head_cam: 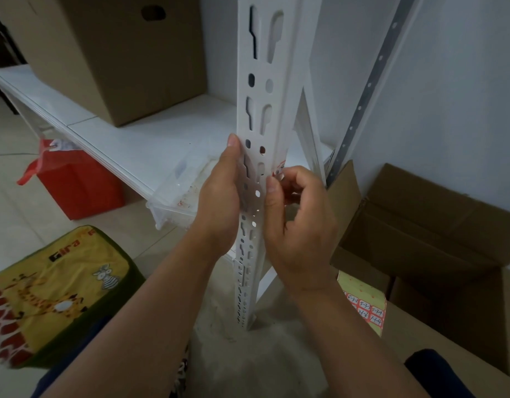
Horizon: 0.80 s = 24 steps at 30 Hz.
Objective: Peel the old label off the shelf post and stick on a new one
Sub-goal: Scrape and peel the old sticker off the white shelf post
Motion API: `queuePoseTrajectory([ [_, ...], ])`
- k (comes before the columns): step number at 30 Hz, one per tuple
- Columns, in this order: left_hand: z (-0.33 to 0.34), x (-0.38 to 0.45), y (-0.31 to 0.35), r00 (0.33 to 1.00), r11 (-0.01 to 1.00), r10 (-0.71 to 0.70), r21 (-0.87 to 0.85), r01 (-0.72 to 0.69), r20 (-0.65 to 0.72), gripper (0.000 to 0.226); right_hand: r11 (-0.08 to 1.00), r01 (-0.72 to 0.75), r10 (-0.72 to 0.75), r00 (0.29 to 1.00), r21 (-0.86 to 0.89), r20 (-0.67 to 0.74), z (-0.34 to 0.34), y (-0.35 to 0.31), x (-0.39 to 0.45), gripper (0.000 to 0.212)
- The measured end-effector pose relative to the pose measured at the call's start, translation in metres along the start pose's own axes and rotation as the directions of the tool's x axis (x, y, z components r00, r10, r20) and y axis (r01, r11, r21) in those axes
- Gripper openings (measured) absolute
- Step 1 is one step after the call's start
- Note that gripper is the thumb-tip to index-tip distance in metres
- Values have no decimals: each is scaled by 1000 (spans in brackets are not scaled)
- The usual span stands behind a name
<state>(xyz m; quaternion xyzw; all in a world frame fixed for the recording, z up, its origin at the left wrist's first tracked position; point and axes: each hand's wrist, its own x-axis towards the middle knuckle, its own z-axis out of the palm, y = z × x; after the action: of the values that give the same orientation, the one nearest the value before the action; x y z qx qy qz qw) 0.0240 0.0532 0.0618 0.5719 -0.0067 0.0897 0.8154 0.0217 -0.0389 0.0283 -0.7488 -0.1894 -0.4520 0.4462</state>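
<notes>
Right hand (298,216) pinches papery red-white label (277,170) on slotted white metal post (258,116).

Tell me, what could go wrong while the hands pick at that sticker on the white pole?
1. The label is small and sits on the side face of the post, mostly hidden by the right hand. Picked at by fingertips, it might tear and leave bits stuck.
2. The post is full of cut-out slots right where the left hand braces it. A fingertip could slip into one or catch an edge.
3. The sheet of new labels lies on a cardboard box near the right arm, which could knock it off.
</notes>
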Motion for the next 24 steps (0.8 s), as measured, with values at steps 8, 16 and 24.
queuePoseTrajectory([
  [8,2,-2,1,999,999,39,-25,-39,16,47,998,30,-31,999,-48,-18,1,-6,2,8],
  [16,4,-2,0,999,999,29,-15,-29,-12,51,995,-99,99,990,-4,100,-1,-11,8,10],
  [24,2,-3,2,999,999,34,-22,-34,15,57,999,-22,13,984,45,180,-7,0,-4,7],
])
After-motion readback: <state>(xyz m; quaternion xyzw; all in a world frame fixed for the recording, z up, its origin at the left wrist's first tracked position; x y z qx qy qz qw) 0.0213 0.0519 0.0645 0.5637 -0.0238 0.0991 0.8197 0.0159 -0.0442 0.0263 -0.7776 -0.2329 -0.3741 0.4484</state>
